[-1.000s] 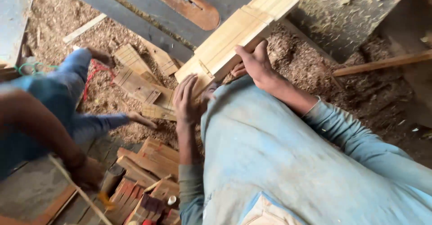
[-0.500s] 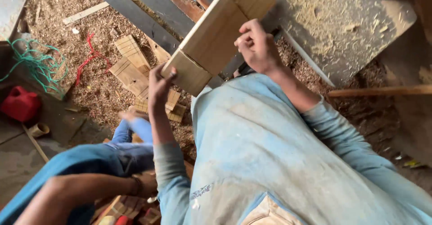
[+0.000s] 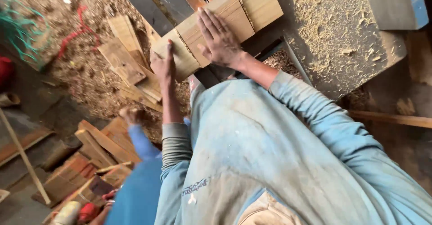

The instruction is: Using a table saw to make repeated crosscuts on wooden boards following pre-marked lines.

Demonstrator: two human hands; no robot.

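We count two boards (image 3: 220,27) lying edge to edge on one dusty saw table (image 3: 342,31). Right hand (image 3: 220,40) lies flat on them, fingers spread. Left hand (image 3: 164,65) presses their near end, fingers together.

A grey machine table (image 3: 342,49) fills the upper right, its top dusted with pale sawdust (image 3: 315,9). A stack of light wooden boards (image 3: 225,22) lies flat on it, running slantwise and jutting past the near edge. A grey block with a blue side (image 3: 396,4) sits at the far right corner. Below and to the left, the floor (image 3: 85,72) is covered in wood shavings, with loose board offcuts (image 3: 126,58) scattered on it, a red cord (image 3: 74,36), and green cord (image 3: 22,31) near the left edge.
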